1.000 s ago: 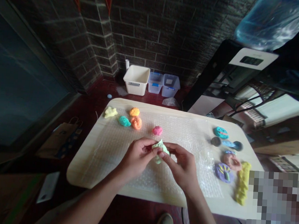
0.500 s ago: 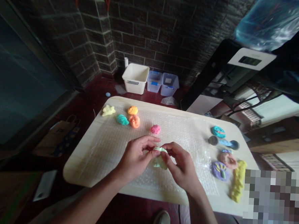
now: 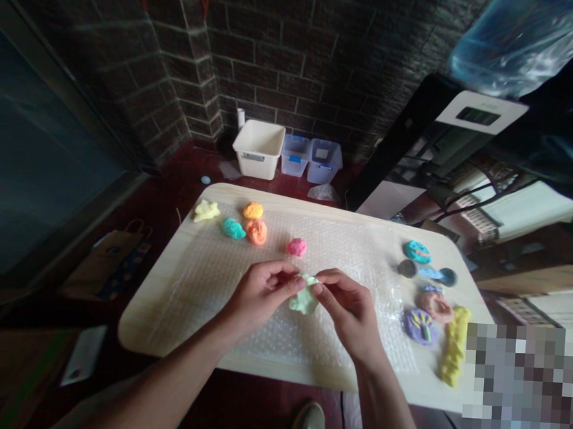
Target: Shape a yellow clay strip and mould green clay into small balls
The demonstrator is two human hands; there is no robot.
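Observation:
A pale green lump of clay is pinched between both hands above a sheet of bubble wrap on a light wooden table. My left hand grips its left side with thumb and fingers curled. My right hand pinches its top right edge. Just beyond the hands lies a pink clay ball.
At the far left lie a yellow star, a teal piece and orange pieces. On the right are a teal disc, blue and grey pieces, a ring, a purple disc and a yellow strip. Plastic bins stand on the floor behind.
The green clay has been turned and pulled between the fingers and now hangs lower as a flatter piece. The view has shifted slightly.

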